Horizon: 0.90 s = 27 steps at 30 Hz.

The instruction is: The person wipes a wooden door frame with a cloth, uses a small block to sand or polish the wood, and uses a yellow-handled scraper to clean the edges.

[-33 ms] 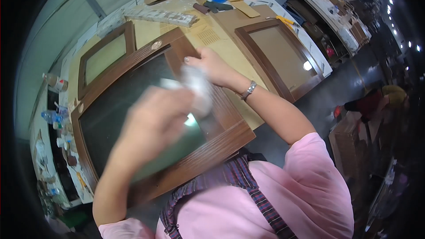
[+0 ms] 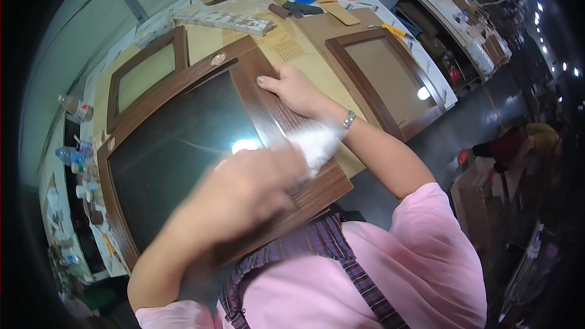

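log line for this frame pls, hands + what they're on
left hand: holds white cloth, on door frame, blurred | right hand: flat on frame rail | glass panel: dark | table: two more framed doors

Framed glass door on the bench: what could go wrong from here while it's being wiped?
1. The dark-glass wooden door seems to overhang the workbench toward the person; pressing near that corner might tip it.
2. Only the right hand steadies the frame while the left hand sweeps the white cloth fast enough to blur, so the door may slide.
3. A second framed door lies close; a shift could knock them together.
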Each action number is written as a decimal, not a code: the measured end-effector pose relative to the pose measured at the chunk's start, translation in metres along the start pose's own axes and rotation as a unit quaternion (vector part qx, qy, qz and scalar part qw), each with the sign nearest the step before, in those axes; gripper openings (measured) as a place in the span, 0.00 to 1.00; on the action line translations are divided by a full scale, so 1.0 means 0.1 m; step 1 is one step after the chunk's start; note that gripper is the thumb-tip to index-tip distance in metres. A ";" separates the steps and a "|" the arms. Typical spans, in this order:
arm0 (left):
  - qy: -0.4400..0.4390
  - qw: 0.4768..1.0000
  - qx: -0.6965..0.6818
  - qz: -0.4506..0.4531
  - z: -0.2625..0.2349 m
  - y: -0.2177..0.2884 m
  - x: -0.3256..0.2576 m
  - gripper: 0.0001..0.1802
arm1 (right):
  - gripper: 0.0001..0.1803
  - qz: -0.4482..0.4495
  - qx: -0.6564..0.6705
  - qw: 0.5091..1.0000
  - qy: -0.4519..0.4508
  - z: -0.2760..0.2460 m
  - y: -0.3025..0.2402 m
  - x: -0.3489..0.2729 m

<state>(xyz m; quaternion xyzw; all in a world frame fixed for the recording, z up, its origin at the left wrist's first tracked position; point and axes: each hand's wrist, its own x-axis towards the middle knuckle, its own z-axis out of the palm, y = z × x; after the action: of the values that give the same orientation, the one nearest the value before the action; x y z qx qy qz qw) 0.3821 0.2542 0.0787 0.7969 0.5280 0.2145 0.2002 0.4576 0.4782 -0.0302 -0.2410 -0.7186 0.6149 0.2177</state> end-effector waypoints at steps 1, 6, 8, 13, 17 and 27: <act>0.004 0.996 0.086 0.032 0.19 0.17 -0.05 0.31 | 0.23 -0.032 -0.070 0.996 0.036 -0.06 -0.01 -0.01; 0.065 0.978 0.100 -0.173 -0.12 0.08 -1.39 0.10 | 0.21 -0.011 -0.089 0.995 0.033 -0.07 -0.11 -0.07; 0.161 0.923 0.158 -0.310 -0.25 0.18 -1.92 0.08 | 0.21 -0.014 -0.071 0.997 0.023 0.01 -0.19 -0.09; 0.361 0.789 -0.033 -0.496 -0.42 -0.13 -2.81 0.05 | 0.21 -0.013 -0.004 1.000 0.001 -0.02 -0.08 -0.01; 0.357 0.791 -0.017 -0.497 -0.20 -0.24 -2.70 0.08 | 0.22 -0.018 -0.101 0.994 0.024 -0.02 -0.17 -0.05; 0.271 0.793 0.140 -0.527 -0.29 -0.68 -3.12 0.21 | 0.27 -0.030 -0.094 0.995 0.015 -0.01 -0.07 0.03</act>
<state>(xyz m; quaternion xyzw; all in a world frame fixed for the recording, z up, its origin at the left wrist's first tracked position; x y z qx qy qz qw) 0.2055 -0.0080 0.0253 0.3237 0.9232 0.2066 0.0167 0.4554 0.4799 -0.0229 -0.2481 -0.7765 0.5344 0.2234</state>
